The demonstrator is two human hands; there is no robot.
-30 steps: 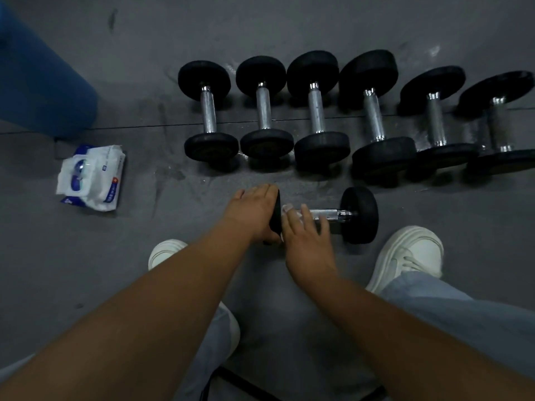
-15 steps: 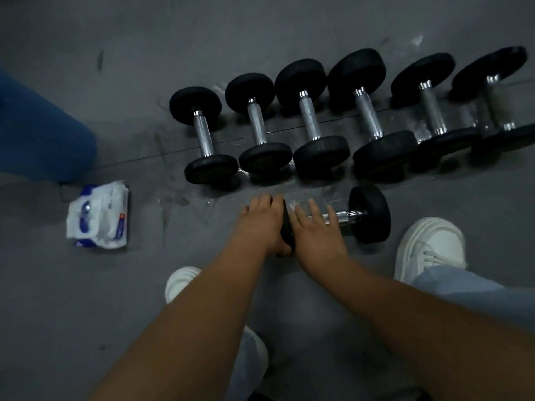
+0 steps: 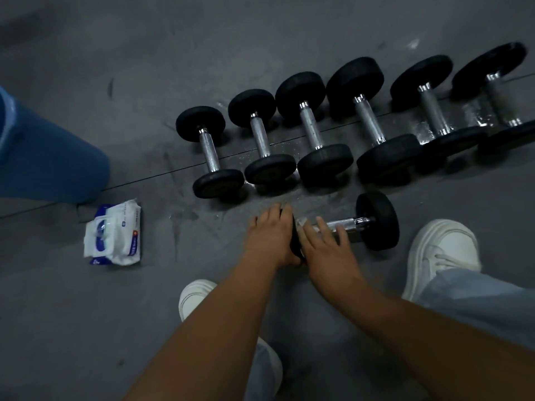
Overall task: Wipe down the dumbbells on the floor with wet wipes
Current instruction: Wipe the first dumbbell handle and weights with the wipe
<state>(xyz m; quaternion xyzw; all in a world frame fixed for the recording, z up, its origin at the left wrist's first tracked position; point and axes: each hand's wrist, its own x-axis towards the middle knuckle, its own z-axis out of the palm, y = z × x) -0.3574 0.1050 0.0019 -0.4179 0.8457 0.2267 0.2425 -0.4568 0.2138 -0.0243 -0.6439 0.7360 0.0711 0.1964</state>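
The dumbbell [image 3: 362,224] I am cleaning lies on the grey floor [image 3: 289,39] by my feet, with black round ends and a shiny bar. My left hand [image 3: 270,235] grips its near end. My right hand [image 3: 325,244] presses a white wipe [image 3: 301,221] on the bar, fingers spread. The wipe pack [image 3: 114,234] lies shut, to my left. Since a moment ago, little has changed.

We see both forearms bare to the edge of the view, with no sleeves, watch or rings showing on the left hand [image 3: 270,237] or the right hand [image 3: 325,250]. We wear pale blue-grey trousers [image 3: 486,302] with loose legs, and chunky white lace-up sneakers [image 3: 443,253] with thick soles and white laces.
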